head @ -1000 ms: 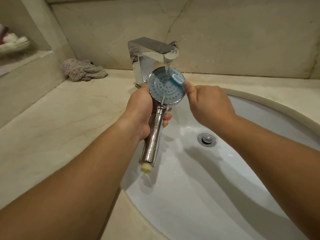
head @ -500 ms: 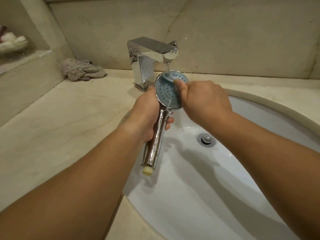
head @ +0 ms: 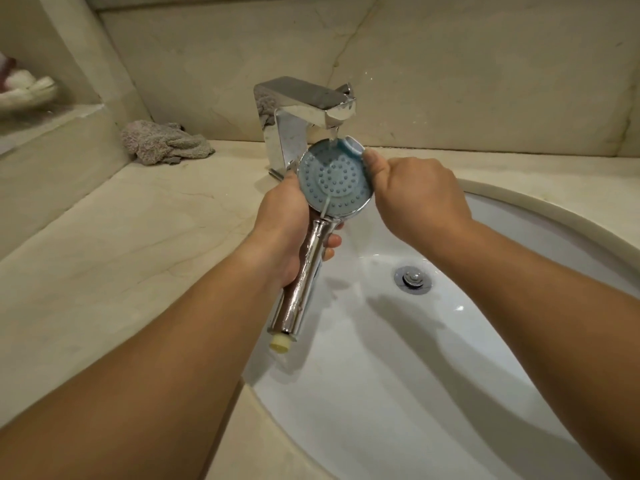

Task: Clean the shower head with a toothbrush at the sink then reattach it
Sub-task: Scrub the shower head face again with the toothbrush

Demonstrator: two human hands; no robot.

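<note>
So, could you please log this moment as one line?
left hand grips shower head | right hand holds toothbrush at rim | faucet running

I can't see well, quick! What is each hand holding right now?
Left hand: fingers wrapped round the shower head handle.
Right hand: fingers closed on the toothbrush, at the shower head's upper rim.

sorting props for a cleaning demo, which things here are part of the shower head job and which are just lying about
In use:
shower head, held by the left hand
toothbrush, gripped by the right hand at the head's upper right rim
faucet, running water onto the head
sink

Lying about:
crumpled cloth on the counter
items on the left ledge, too blurred to name
</note>
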